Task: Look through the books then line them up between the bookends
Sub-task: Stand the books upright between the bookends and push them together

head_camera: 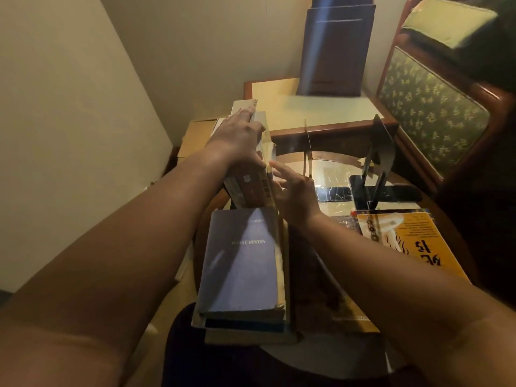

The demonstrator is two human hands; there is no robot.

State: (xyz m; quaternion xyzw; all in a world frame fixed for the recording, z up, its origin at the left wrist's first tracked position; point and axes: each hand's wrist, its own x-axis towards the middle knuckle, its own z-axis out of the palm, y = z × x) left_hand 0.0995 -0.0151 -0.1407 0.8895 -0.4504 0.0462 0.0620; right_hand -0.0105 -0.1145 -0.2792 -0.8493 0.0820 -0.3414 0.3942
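Several books stand upright on their edges at the left of the round table. My left hand lies flat over their tops, fingers spread. My right hand presses its open palm against the right face of the outermost book. A blue-grey book lies flat on a small stack in front of them. Two black metal bookends stand to the right: a thin one close to my right hand, and another further right. A yellow book lies flat at the right.
The round glass-topped table carries everything. Behind it stands a wooden side table with a dark bag. A green patterned chair stands at the right. A cardboard box sits by the wall at the left.
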